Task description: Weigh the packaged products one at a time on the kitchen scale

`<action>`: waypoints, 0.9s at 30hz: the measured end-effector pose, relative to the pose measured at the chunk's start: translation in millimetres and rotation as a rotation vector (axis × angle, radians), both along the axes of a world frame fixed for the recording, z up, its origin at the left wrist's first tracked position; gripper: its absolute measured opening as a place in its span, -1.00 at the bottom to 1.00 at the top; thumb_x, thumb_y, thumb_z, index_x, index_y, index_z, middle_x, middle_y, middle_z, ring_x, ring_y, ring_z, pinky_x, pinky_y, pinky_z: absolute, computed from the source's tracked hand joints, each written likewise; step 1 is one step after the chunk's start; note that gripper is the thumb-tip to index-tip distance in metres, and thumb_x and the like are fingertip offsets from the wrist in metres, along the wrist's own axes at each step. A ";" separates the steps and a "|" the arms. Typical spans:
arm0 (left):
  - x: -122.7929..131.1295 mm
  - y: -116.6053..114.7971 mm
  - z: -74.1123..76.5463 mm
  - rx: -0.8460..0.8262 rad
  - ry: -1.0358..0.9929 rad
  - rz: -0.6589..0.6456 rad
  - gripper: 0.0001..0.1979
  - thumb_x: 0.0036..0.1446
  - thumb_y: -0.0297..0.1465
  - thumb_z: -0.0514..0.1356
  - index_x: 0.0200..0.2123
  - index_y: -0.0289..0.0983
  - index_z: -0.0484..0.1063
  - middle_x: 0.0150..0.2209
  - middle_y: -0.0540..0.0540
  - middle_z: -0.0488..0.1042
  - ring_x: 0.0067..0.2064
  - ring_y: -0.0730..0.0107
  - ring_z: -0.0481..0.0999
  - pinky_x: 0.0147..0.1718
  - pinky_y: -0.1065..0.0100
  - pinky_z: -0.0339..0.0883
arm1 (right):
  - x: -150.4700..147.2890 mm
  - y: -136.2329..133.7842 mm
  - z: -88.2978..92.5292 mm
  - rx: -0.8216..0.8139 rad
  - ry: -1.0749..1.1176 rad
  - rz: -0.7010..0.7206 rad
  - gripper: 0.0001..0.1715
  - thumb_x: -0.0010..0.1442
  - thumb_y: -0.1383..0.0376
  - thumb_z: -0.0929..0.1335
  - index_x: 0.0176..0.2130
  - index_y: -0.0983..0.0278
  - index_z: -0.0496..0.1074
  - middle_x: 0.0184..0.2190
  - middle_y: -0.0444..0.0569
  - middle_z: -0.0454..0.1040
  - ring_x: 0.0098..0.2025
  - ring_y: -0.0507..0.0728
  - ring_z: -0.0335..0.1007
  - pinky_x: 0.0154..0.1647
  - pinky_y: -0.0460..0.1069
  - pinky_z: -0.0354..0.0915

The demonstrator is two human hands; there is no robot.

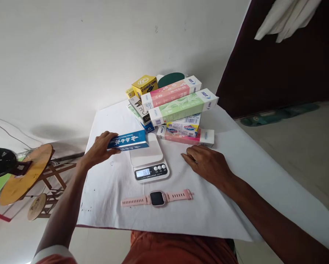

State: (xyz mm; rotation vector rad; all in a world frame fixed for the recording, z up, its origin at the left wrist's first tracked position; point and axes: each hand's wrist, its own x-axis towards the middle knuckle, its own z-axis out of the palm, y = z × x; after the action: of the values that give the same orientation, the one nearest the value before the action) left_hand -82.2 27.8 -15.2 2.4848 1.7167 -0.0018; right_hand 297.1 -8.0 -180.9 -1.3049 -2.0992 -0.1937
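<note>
My left hand (102,148) grips one end of a blue toothpaste box (128,140) with white lettering. The box's far end reaches over the left part of a white digital kitchen scale (153,152); I cannot tell whether it touches the platform. The scale's lit display (143,173) seems to read 363. Loosely curled, with nothing seen in it, my right hand (205,163) rests on the white cloth right of the scale. In front of the scale lies a pink-strapped smartwatch (157,198), laid out flat.
Behind the scale is a pile of cartons: a green-and-white box (183,107), a pink-and-white box (171,92), a yellow box (144,86) and others. A dark green round lid (171,79) sits behind them against the wall. Left of the table stand a wooden folding stool (29,172) and a black fan (0,162).
</note>
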 end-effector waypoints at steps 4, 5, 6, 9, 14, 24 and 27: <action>50.7 -7.7 -4.1 -0.035 0.020 -0.141 -0.50 0.26 -0.24 0.31 0.21 -0.17 0.31 0.05 -0.18 0.45 0.09 0.01 0.47 0.14 -0.01 0.27 | 0.0 0.2 1.2 -0.080 0.006 0.009 -0.56 0.47 0.22 0.26 -0.46 0.24 0.39 -0.49 -0.05 0.49 -0.40 0.08 0.36 -0.36 -0.01 0.07; 59.3 -8.0 -6.0 -0.044 0.039 -0.158 -0.51 0.26 -0.26 0.32 0.21 -0.18 0.31 0.06 -0.19 0.45 0.11 -0.01 0.46 0.13 -0.01 0.27 | -0.2 0.1 2.3 -0.100 0.002 0.006 -0.57 0.46 0.22 0.26 -0.45 0.25 0.41 -0.48 -0.04 0.50 -0.39 0.09 0.37 -0.36 -0.01 0.07; 66.5 -8.1 -7.9 -0.052 0.060 -0.169 -0.51 0.26 -0.28 0.32 0.20 -0.18 0.31 0.06 -0.20 0.45 0.12 -0.02 0.46 0.13 -0.01 0.27 | -0.5 -0.1 3.4 -0.120 -0.005 0.000 -0.59 0.45 0.23 0.27 -0.44 0.25 0.42 -0.47 -0.03 0.51 -0.38 0.10 0.39 -0.36 -0.01 0.06; 80.5 -8.9 -13.1 -0.081 0.114 -0.181 -0.51 0.24 -0.30 0.34 0.19 -0.20 0.32 0.06 -0.22 0.45 0.13 -0.04 0.46 0.12 -0.02 0.28 | -2.0 -0.7 7.4 -0.178 -0.034 -0.018 -0.63 0.43 0.26 0.28 -0.42 0.25 0.44 -0.44 -0.02 0.54 -0.35 0.11 0.41 -0.37 -0.01 0.04; 80.5 -11.3 -12.9 -0.123 0.072 -0.155 -0.38 0.22 -0.28 0.37 0.29 -0.15 0.27 0.12 -0.23 0.43 0.18 -0.07 0.44 0.16 -0.08 0.28 | -3.7 -2.0 12.0 -0.237 -0.062 -0.038 -0.66 0.42 0.26 0.30 -0.39 0.26 0.47 -0.41 -0.01 0.56 -0.33 0.11 0.44 -0.36 -0.01 0.05; 64.8 -18.7 0.5 0.027 -0.116 -0.126 -0.22 0.22 -0.13 0.38 0.42 -0.07 0.16 0.24 -0.28 0.36 0.28 -0.15 0.38 0.23 -0.19 0.25 | -4.6 -2.4 13.4 -0.263 -0.073 -0.054 -0.66 0.43 0.26 0.30 -0.38 0.27 0.49 -0.37 0.01 0.59 -0.30 0.13 0.47 -0.36 -0.01 0.05; 72.2 -17.5 -16.4 -0.021 -0.067 -0.140 -0.26 0.19 -0.21 0.42 0.36 -0.13 0.25 0.19 -0.26 0.41 0.23 -0.10 0.41 0.23 -0.15 0.25 | -4.2 -2.3 13.6 -0.269 -0.067 -0.049 -0.67 0.43 0.26 0.30 -0.37 0.27 0.49 -0.38 0.00 0.58 -0.31 0.12 0.47 -0.36 -0.01 0.06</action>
State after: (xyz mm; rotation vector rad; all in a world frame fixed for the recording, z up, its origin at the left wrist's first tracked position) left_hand -10.0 10.3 -31.6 2.5534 1.5062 0.0492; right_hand 292.9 -10.3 -167.3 -1.5261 -2.2089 0.0264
